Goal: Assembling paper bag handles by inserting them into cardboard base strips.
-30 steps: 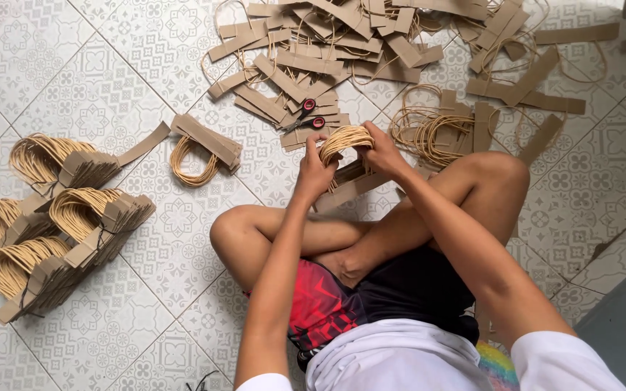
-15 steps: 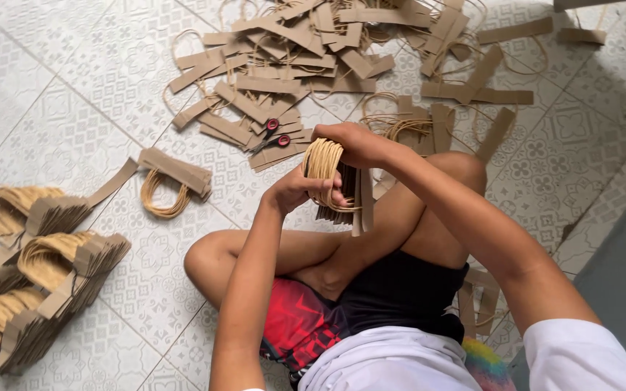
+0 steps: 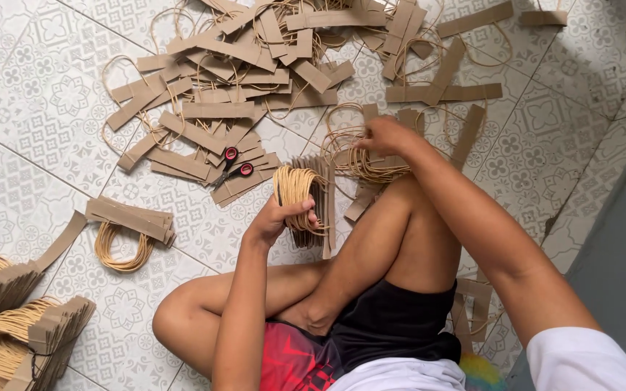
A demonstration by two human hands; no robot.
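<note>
1. Our left hand is closed around a gathered bundle of handles, brown card strips with tan cord loops, held upright just above the floor in front of our left knee.
2. Our right hand reaches out over the right knee and rests on a loose handle at the near edge of the scatter; fingers curl onto it, though we cannot tell whether they have closed on it.
3. Done so far, by our reckoning: stacked bundles at the far left, plus a smaller bundle lying alone on the tiled floor.
4. Left to do: a big loose heap of handles spread across the top, with red-handled scissors lying on it. Plenty remains, we judge.
</note>
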